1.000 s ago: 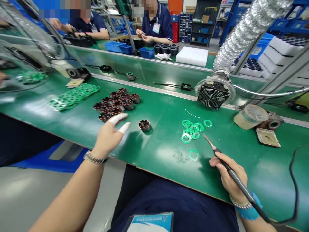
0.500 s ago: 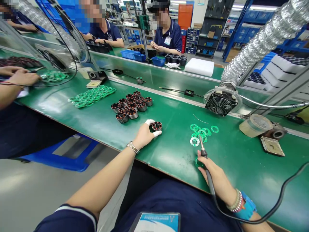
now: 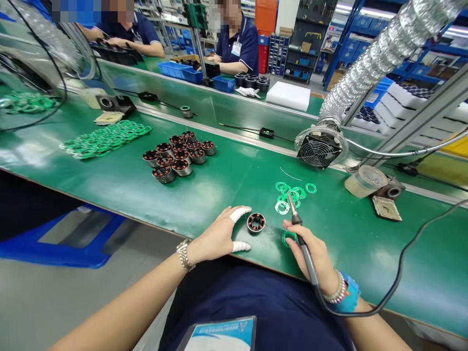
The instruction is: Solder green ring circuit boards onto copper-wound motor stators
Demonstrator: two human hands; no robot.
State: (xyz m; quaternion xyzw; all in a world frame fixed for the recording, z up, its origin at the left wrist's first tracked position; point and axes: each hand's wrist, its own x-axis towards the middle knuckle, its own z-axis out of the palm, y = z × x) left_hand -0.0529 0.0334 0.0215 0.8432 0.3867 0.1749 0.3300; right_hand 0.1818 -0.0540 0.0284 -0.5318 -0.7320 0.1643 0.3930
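A single motor stator, a metal ring with copper windings inside, stands on the green bench near its front edge. Just left of it is my left hand, thumb and forefinger in white finger covers, spread and apart from the stator. In my right hand is a soldering iron, its tip pointing away from me over a loose pile of green ring-shaped circuit boards. One more ring board is by my right thumb and fingertips; whether they pinch it I cannot tell.
Several stators stand grouped left of centre, beside rows of ring boards. A fan on a foil duct hangs at the back right, near a plastic tub and a sponge tray. The iron's cord trails right. Co-workers sit opposite.
My left hand has brought the stator right and towards me, set it down and let go. The right hand still holds the soldering iron. The view has shifted right.
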